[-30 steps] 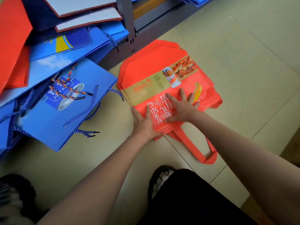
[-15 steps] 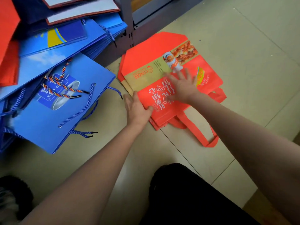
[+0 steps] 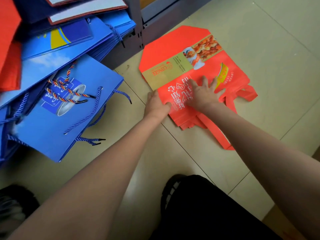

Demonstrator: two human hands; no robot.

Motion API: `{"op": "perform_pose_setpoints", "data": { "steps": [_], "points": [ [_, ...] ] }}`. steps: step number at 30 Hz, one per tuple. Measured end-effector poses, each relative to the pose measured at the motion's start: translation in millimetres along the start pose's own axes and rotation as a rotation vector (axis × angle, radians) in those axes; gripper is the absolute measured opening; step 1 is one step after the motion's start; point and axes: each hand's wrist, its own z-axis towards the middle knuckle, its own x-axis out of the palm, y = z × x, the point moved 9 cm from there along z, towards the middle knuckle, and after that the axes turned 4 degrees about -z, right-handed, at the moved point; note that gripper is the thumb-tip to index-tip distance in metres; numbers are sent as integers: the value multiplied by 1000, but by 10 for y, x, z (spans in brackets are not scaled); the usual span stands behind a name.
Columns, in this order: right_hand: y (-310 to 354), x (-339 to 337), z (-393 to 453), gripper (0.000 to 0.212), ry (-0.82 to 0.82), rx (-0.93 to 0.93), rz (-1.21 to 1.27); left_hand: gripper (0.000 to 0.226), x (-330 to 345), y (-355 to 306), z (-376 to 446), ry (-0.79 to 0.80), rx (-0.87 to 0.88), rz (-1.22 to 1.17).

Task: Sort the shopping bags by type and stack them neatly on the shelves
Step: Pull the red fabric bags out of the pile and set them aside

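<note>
A stack of flat red non-woven shopping bags with a gold band and a food picture lies on the tiled floor, loop handles trailing toward me. My right hand lies flat on top of the stack with its fingers spread. My left hand is against the stack's left edge, thumb resting on the top bag and fingers stretched along the edge. Whether any finger reaches under the stack is hidden.
A slumped pile of blue paper bags with rope handles fans out at the left. Behind it are dark bags with white faces and more red bags. A grey shelf post stands behind. My black-trousered knee is below.
Both hands slid over the red stack, squaring it. The loose lower bags and handles now line up more closely under the top bag. The left hand went from on top to the stack's left edge.
</note>
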Motion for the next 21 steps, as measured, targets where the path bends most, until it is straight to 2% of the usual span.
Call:
{"op": "perform_pose_setpoints", "data": {
  "steps": [5, 9, 12, 14, 16, 18, 21],
  "points": [
    [93, -113, -122, 69, 72, -50, -41, 52, -603, -131, -422, -69, 194, 201],
    [775, -591, -364, 72, 68, -410, 11, 41, -1278, -413, -976, -174, 532, 148],
    [1398, -1123, -632, 65, -58, -532, 178, 38, -2017, -366, -1290, -365, 608, 177],
    [1847, -1368, -807, 57, -74, -560, 385, 40, -2510, -183, -1404, -514, 558, 315],
    [2302, -1414, -1006, 52, 75, -568, 735, 47, -2918, 156, -1379, -573, 369, 524],
    [2715, -1347, -1213, 48, 246, -536, 1016, 53, -3205, 531, -1325, -513, 187, 667],
    [3259, -1093, -1366, 58, 375, -470, 1164, 60, -3439, 892, -1255, -359, 125, 701]
  ]
}}
